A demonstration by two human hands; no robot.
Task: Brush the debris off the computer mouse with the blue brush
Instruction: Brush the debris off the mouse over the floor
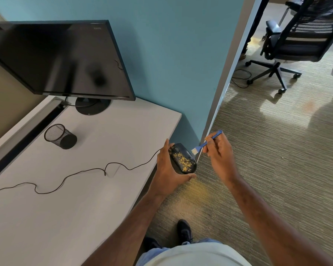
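Note:
My left hand (166, 172) grips a black computer mouse (182, 158) from its left side and holds it past the desk's right edge, over the carpet. Yellow debris (185, 162) speckles the mouse's top and rear. My right hand (219, 152) pinches the thin handle of the blue brush (205, 144). The brush's pale bristles (195, 150) hover just right of the mouse's front, close to it; contact is unclear. The mouse's black cable (85, 171) trails left across the desk.
The white desk (65, 208) carries a dark monitor (62, 58) and a black mesh cup (60, 136) lying on its side. A teal partition (171, 64) stands behind. Yellow crumbs lie on the carpet (198, 191) under the mouse. An office chair (296, 41) stands far right.

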